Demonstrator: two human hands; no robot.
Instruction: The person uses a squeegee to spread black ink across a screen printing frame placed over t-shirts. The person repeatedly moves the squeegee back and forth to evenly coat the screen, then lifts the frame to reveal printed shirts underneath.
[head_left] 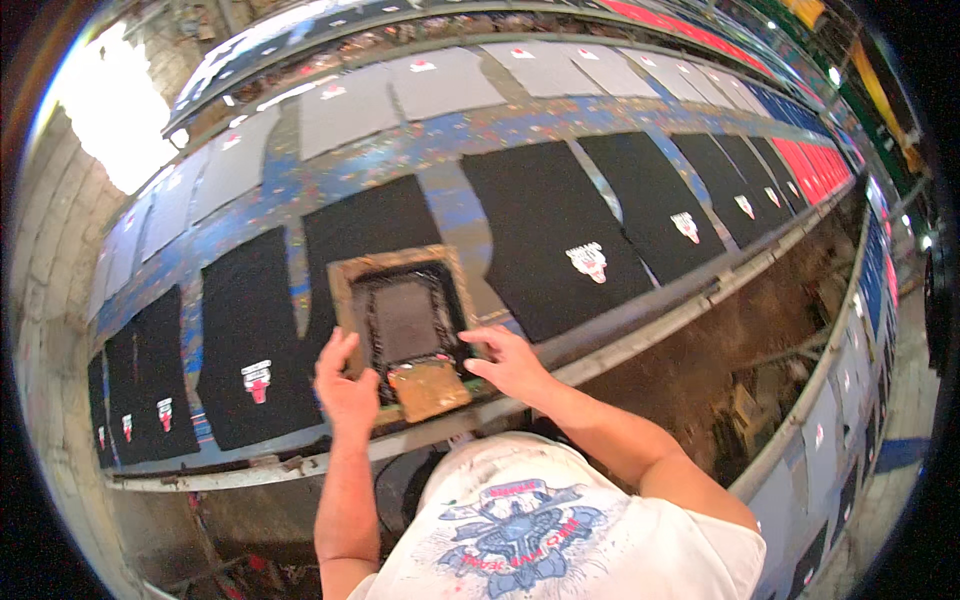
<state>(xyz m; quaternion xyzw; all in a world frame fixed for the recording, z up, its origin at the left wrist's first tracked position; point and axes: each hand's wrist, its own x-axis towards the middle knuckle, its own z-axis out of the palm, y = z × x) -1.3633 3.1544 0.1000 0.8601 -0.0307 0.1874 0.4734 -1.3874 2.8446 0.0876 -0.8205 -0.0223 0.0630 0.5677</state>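
A wooden screen printing frame (447,262) with a dark mesh (405,318) lies on a black fabric panel (372,215) at the table's near edge. Ink-dark borders run around the inside of the frame. A worn brown flat piece (430,390), perhaps a squeegee, rests at the frame's near end. My left hand (348,385) is at the frame's left side, thumb and fingers bent around the rail. On the right side, my right hand (510,365) grips the opposite rail between thumb and fingers. The fabric directly beneath the frame is hidden.
Black panels with small red-and-white prints, such as this one (550,220), line the long table (380,140) on both sides. Grey panels (345,108) lie along its far side. A metal rail (640,318) borders the near edge. Another table (815,450) stands at right.
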